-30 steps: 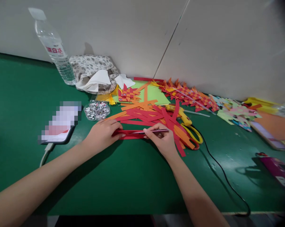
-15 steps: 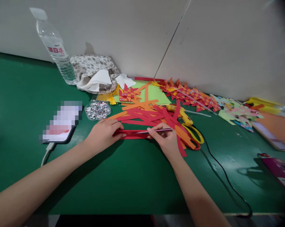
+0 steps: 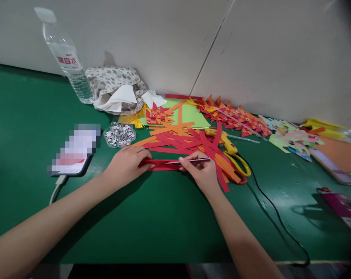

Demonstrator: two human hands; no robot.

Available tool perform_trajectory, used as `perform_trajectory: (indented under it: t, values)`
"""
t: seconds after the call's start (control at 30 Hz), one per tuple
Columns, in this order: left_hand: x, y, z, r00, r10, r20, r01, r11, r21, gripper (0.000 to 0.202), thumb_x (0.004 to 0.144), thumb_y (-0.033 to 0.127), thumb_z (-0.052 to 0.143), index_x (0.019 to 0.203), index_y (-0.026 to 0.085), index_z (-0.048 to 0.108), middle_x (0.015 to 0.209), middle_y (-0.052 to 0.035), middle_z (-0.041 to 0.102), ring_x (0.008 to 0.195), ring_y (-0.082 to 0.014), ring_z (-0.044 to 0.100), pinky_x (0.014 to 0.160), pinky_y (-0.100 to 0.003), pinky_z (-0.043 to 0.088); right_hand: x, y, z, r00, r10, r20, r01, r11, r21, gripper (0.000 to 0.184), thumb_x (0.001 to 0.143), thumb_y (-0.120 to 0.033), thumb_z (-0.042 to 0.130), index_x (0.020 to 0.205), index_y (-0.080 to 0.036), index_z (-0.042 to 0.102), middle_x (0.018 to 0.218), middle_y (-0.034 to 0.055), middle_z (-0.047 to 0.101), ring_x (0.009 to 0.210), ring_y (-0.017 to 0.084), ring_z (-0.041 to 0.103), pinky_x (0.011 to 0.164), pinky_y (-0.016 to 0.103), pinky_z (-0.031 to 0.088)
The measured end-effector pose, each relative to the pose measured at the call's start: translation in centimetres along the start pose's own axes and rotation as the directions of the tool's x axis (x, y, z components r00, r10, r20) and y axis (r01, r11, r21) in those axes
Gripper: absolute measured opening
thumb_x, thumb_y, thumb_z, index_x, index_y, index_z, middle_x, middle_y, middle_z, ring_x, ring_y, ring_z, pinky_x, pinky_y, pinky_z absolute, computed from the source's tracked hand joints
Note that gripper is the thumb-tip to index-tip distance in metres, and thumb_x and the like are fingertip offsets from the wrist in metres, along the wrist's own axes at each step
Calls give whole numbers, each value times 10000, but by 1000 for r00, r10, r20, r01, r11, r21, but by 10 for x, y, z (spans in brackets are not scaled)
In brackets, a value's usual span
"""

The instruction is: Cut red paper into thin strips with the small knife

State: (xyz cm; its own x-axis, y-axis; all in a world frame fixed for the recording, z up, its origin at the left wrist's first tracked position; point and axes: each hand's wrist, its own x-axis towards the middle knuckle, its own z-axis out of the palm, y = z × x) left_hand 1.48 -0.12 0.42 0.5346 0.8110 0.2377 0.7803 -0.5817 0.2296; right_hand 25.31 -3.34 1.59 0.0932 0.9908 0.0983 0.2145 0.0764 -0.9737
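Note:
My left hand (image 3: 130,162) is closed, with thumb and fingertips pinching the left end of a red paper strip (image 3: 160,168) that lies folded or doubled across the table. In my closed right hand (image 3: 203,168) is a slim pink-and-dark tool (image 3: 203,159) with a thin pointed tip; its exact kind is unclear. The tip points left and lies over the strip, between my hands. The lower fingers of that hand rest at the strip's right end. Just beyond my hands spreads a loose pile of red and orange paper strips (image 3: 179,144).
A yellow glue gun (image 3: 229,144) with a black cord lies right of the pile. Woven paper fish (image 3: 159,115) and green sheets (image 3: 192,112) sit behind. To the left are googly eyes (image 3: 120,135), a charging phone (image 3: 76,151), a tissue pouch (image 3: 117,77) and a water bottle (image 3: 67,58).
My right hand and its pointed tool have shifted slightly left along the red strip. My left hand stays in place on the strip. The view has moved a little.

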Motion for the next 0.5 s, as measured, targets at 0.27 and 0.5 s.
perform_trajectory:
  t: [0.27,0.5]
  values:
    - [0,0,-1,1000,4,8,-4,1000,10,207,893,397,579,914,197,626,925,-49,696,833,-222,652,732,-334,466,2,5,-9,999,-34,-24,34,999,2,275,718,-391,783,663,-201,591,562,-12,636,530,162,666,517,257,514]
    - [0,0,-1,1000,-7,26,7,1000,-1,218,899,407,569,923,197,622,928,-53,697,832,-226,649,732,-338,455,4,4,-17,992,-77,-99,79,997,12,285,688,-396,791,634,-211,581,554,-19,605,500,154,620,485,266,485]
